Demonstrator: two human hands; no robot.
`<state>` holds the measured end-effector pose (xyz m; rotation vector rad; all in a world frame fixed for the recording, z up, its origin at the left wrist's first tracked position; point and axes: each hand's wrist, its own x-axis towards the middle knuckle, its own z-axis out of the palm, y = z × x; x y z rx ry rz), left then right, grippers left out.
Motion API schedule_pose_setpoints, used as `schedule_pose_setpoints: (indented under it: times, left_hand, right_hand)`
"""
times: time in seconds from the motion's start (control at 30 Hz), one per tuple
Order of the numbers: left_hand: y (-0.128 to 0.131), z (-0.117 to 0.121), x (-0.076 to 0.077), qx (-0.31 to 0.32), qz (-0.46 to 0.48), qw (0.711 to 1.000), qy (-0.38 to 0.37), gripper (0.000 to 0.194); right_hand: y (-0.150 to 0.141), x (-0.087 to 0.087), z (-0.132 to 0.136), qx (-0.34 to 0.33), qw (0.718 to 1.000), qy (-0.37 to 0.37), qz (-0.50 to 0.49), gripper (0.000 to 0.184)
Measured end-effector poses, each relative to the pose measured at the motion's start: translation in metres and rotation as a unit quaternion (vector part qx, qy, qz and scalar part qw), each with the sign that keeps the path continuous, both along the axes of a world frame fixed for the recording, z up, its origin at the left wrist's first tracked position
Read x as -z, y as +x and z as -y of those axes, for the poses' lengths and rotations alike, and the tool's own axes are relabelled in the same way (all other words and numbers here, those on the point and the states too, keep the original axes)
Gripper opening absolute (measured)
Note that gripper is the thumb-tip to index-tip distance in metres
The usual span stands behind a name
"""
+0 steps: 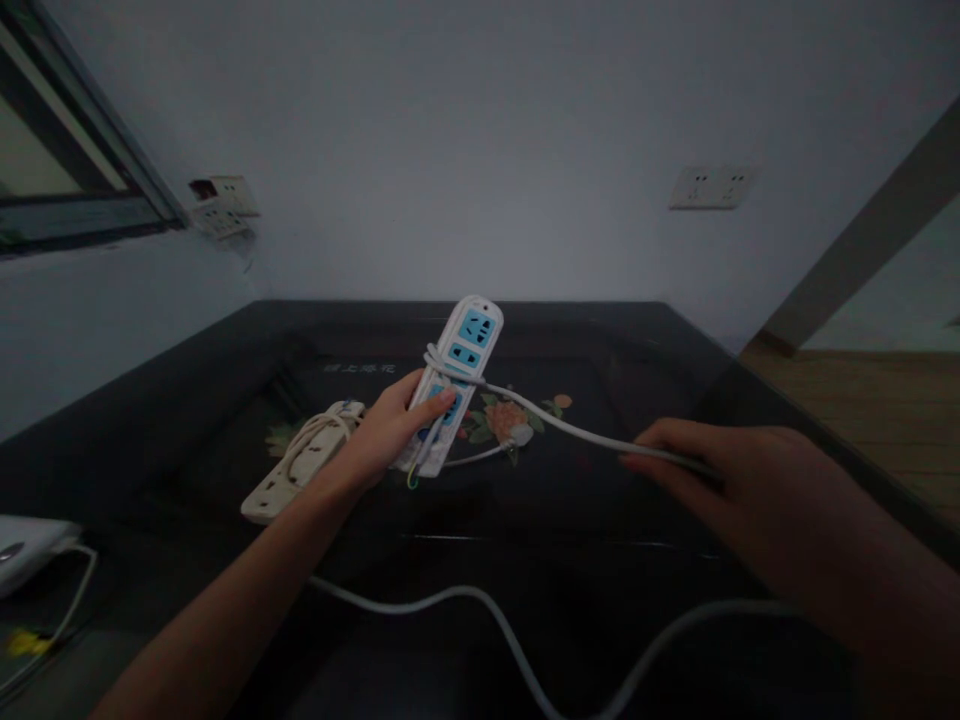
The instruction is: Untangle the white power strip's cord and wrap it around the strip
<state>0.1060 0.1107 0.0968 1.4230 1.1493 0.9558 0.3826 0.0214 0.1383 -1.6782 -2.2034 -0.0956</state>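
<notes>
My left hand (405,415) grips a white power strip (469,345) with blue socket panels, holding it tilted above the dark table. My thumb lies across its lower sockets. The strip's white cord (555,418) is wound around its middle and runs taut to the right. There my right hand (697,460) is closed on the cord. More of the cord (480,597) curves loosely along the table's near side. A white plug (519,436) rests on the table's flower print, with a length of cord leading to it. A bare yellow-green wire end (412,480) shows under the strip.
Left of my forearm lies a second, cream power strip (262,500) with its cord bundled on top. A white device (34,550) with a cable sits at the far left. Wall sockets (712,187) are on the back wall, and others (234,195) near the window.
</notes>
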Motion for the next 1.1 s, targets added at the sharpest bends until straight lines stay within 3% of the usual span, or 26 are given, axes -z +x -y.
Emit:
schedule_pose_setpoints:
  times: [0.2,0.3,0.43,0.6,0.7,0.83,0.97,1.1]
  left_hand:
    - [0.000,-0.004,0.006,0.021,-0.131,0.989,0.064,0.045]
    - [0.003,-0.002,0.009,0.048,-0.233,0.963,0.128,0.046]
    - [0.014,0.016,0.008,0.102,-0.321,0.930,0.146,0.045]
    - [0.028,0.047,0.006,0.208,-0.385,0.887,0.149,0.034]
    - [0.034,0.064,0.005,0.235,-0.456,0.846,0.148,0.036]
    - [0.039,0.078,0.000,0.281,-0.499,0.804,0.160,0.038]
    - [0.037,0.083,-0.009,0.300,-0.487,0.802,0.171,0.036]
    - [0.032,0.080,-0.016,0.275,-0.489,0.810,0.171,0.034]
  right_hand:
    - [-0.026,-0.008,0.016,-0.091,0.994,0.062,-0.028,0.037]
    - [-0.031,-0.010,0.021,-0.152,0.983,0.104,-0.013,0.037]
    - [-0.036,-0.010,0.025,-0.225,0.966,0.128,0.010,0.031]
    - [-0.041,-0.009,0.027,-0.240,0.962,0.124,0.046,0.027]
    - [-0.040,-0.009,0.023,-0.226,0.965,0.131,0.031,0.027]
    - [-0.034,-0.010,0.008,-0.210,0.975,0.064,-0.037,0.031]
    - [-0.023,-0.012,-0.013,-0.188,0.968,-0.049,-0.159,0.027]
    - [-0.012,-0.012,-0.025,-0.150,0.954,-0.096,-0.241,0.026]
